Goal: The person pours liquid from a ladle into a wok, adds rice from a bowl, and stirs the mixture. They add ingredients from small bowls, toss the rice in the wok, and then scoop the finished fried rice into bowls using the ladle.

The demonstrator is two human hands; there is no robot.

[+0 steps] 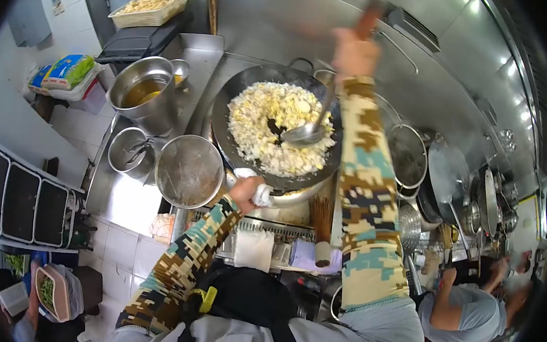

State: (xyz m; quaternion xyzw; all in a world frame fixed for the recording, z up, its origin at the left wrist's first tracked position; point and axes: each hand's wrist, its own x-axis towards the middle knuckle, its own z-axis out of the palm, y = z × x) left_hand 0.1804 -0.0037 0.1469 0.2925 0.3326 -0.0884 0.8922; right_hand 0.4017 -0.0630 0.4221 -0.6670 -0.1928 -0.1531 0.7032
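A wok (222,119) sits on the stove and holds loose rice with yellow egg-like bits (253,105), spread in a ring around a dark bare spot. My left hand (243,194) is closed at the wok's near edge, gripping a folded white cloth (262,194) against it; the wok's handle is hidden under the cloth. Raised beyond the wok's right side, my right hand (354,54) is wrapped round a ladle's handle and slightly blurred. The ladle (304,135) slants down, its bowl resting in the rice right of the bare spot.
Left of the wok stand a strainer (190,171), a small metal pot (130,150) and a tall pot of yellow liquid (143,90). A bamboo brush (322,226) lies in front. Pans hang at right (448,175). Another person (468,312) stands at lower right.
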